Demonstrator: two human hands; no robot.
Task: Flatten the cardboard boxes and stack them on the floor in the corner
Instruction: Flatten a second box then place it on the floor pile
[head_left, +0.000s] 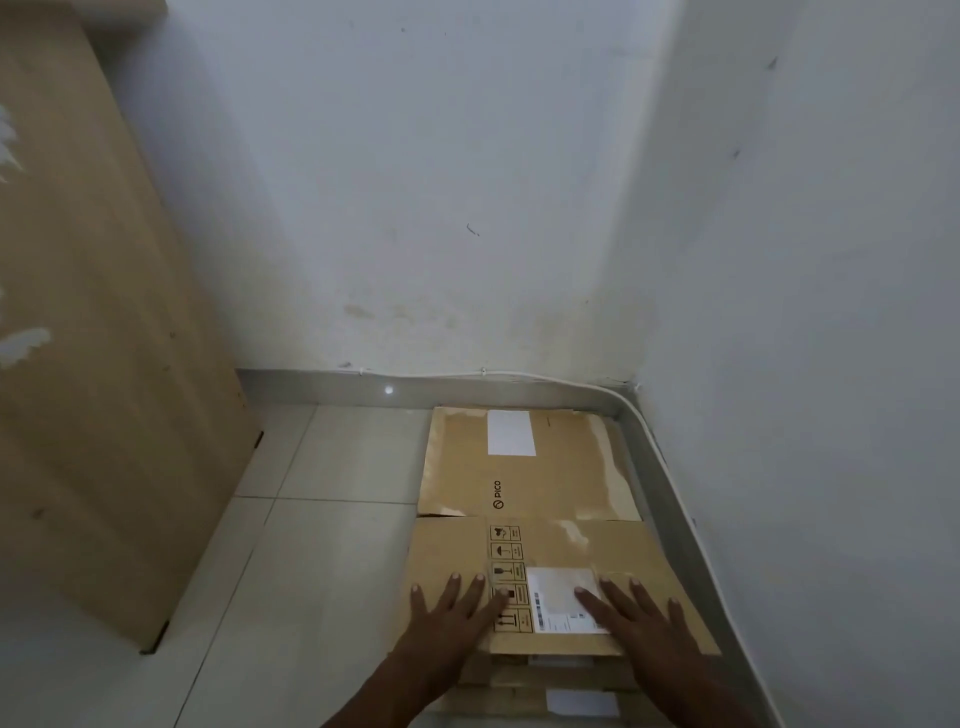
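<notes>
While the flattened cardboard box (561, 587) is lying on top of the stack (540, 670) in the corner, I am pressing both palms flat on its near end; my left hand (447, 618) is spreading its fingers beside the handling symbols (511, 579), and my right hand (639, 618) is covering part of the white shipping label (558, 592), neither hand gripping anything; another flattened PICO box (524, 467) is lying beyond, against the baseboard (660, 499); a wooden cabinet (88, 364) is standing on the tiled floor (311, 545) to the left.
</notes>
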